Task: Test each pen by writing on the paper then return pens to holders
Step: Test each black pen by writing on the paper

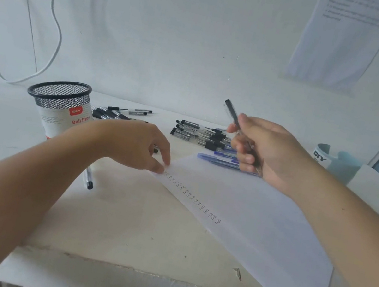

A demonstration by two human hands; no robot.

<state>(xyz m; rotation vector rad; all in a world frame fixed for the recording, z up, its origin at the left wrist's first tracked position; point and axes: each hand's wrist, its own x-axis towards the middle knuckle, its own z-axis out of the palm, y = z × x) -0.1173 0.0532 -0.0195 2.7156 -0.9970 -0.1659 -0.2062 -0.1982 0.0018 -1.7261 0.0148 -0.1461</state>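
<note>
A white sheet of paper point(257, 228) lies slanted on the table, with a column of small written marks point(195, 198) near its left edge. My left hand point(137, 145) presses the paper's far left corner with its fingertips. My right hand point(263, 148) grips a black-capped pen point(231, 111) above the paper, cap end pointing up. A black mesh pen holder point(59, 105) stands at the left. Several black pens lie in piles behind my left hand point(112, 113) and in the middle point(197, 133). Blue pens point(218, 159) lie beside my right hand.
One pen point(88, 180) lies under my left forearm. A light blue holder point(335, 160) stands at the far right by a window frame. White cables point(56, 18) hang on the wall at the left. The table's front edge point(135, 270) is chipped.
</note>
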